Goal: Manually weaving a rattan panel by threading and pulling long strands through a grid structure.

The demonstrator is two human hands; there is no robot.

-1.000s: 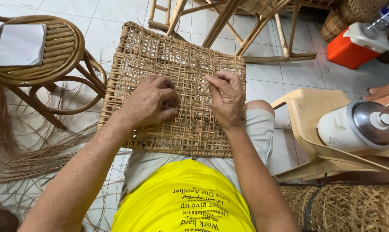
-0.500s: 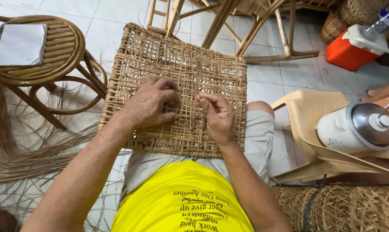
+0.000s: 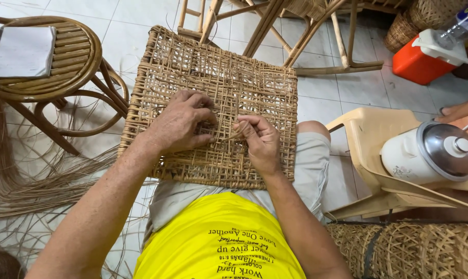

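While the person in the yellow shirt (image 3: 218, 243) sits with a woven cane seat panel (image 3: 213, 98) resting on the lap, both hands work near its middle. The left hand (image 3: 179, 124) lies palm down on the weave, fingers curled and pressing the strands flat. The right hand (image 3: 259, 139) has thumb and forefinger pinched together on a thin cane strand (image 3: 233, 136) that runs toward the left fingertips. By the look of it, the step in hand is threading that 1 strand through the lattice; the next move calls for keeping the strand taut and guiding its tip under a crossing strand. Beyond lie loose cane fibres (image 3: 32, 181), a rattan stool (image 3: 48, 62), a plastic chair (image 3: 368, 134) with a white cooker (image 3: 430, 155), and an orange cooler (image 3: 420, 57).
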